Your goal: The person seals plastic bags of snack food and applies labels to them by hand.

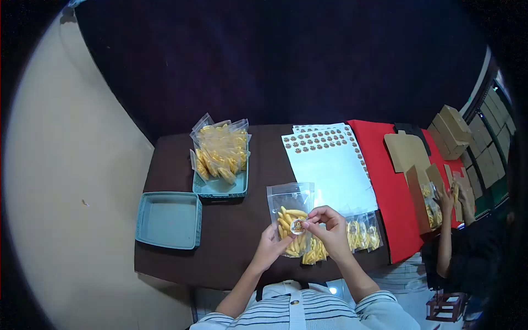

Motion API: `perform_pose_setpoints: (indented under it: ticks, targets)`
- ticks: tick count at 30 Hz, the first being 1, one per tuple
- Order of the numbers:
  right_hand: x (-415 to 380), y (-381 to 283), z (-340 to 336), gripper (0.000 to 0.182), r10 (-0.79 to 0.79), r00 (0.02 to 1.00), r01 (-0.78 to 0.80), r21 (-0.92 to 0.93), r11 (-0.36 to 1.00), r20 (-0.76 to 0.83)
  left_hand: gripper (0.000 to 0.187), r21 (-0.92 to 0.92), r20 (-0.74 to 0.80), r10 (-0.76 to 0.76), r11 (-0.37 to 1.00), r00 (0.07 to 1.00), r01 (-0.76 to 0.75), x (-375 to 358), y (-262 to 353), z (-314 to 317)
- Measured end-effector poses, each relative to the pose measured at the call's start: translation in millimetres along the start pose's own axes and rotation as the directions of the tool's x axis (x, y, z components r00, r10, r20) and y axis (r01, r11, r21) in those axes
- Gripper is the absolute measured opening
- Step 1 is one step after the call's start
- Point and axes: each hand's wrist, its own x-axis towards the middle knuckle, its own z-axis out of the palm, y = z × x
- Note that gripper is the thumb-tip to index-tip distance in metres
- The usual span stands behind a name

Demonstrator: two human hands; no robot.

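A clear zip bag point(291, 193) of yellow finger-shaped snacks is held upright in front of me, above the table's near edge. My left hand point(269, 248) grips its lower left side, thumb across the front. On the bag's front is a round white sticker point(297, 226) with a brown and orange print. The thumb and fingers of my right hand point(331, 228) pinch together at the sticker's right edge. More filled bags point(358, 234) lie in a row on the table just right of and behind my right hand.
Sticker sheets point(324, 162) lie behind the bags. At the left, a blue-green basket point(220, 195) is heaped with filled bags point(220, 148); beside it stands an empty basket point(169, 220). At the right, another person's hands point(448, 198) work at a cardboard box point(416, 201) on red cloth point(379, 192).
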Motion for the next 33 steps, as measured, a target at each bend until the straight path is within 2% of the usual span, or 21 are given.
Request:
perform_pose_setpoints:
  ticks: [4,9,13,21,33]
  targets:
    - [-12,10,0,0.015,0.005,0.998,-0.007,-0.034,0.999,-0.064,0.041,0.001,0.037,-0.078,0.997,0.996,0.078,-11,10,12]
    - [-20,6,-3,0.017,0.070,0.997,-0.072,-0.058,0.996,-0.036,0.039,0.005,0.037,-0.044,0.999,0.998,0.043,-17,6,14]
    - [-22,8,-3,0.016,0.048,0.998,-0.049,-0.031,0.998,-0.037,0.040,0.058,0.061,-0.031,0.998,0.998,0.027,-19,3,11]
    - [-23,11,1,0.014,-0.029,0.998,0.022,-0.116,0.993,-0.063,0.040,0.032,0.059,-0.031,0.999,0.998,0.029,-21,-1,8]
    - [-25,17,5,0.015,-0.065,0.993,0.050,-0.147,0.988,-0.100,0.037,0.011,-0.009,-0.037,0.999,0.999,0.037,-23,-4,12]
